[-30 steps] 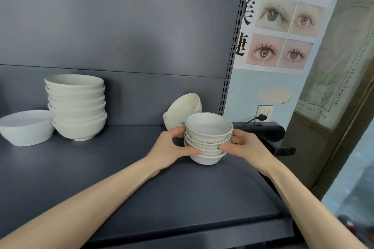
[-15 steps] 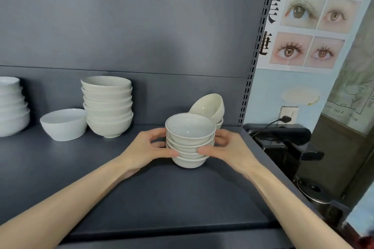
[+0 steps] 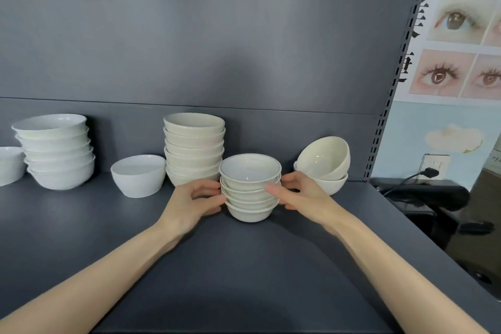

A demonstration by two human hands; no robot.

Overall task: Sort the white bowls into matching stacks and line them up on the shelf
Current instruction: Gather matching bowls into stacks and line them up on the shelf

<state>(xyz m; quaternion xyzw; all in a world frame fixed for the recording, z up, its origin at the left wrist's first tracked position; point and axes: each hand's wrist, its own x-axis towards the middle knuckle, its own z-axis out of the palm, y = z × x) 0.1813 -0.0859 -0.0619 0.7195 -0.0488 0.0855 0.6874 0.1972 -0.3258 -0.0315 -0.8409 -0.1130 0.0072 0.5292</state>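
While both hands are wrapped round it, the small stack point(image 3: 250, 190) sits about the middle of the shelf point(image 3: 244, 279), a bit in front of the other bowls. It's four or five little white bowls with a thin dark line round the rim, nested upright. The left hand point(image 3: 189, 202) is curled round its left side, and the right hand point(image 3: 303, 196) does the same on the right with the thumb across the front of the upper bowls. So both are gripping, not spread flat. The base looks like it's down on the shelf, but honestly I can't tell if it's fully resting or just off it.

Just behind and left of it is the cream stack point(image 3: 193, 149), which is taller and upright. Further left there's a single bowl point(image 3: 138, 175) on its own, then the white stack point(image 3: 54, 152) of wider bowls, and an edge bowl point(image 3: 9, 164) cut off by the frame. Behind the right hand are two cream bowls point(image 3: 324, 168). The bottom one is upright and the top one is tipped over, opening facing front-left.

Off to the right there's a poster point(image 3: 458, 49) of eye close-ups, a socket point(image 3: 433, 165) with a black plug in it, and some black appliance point(image 3: 428, 195) below.
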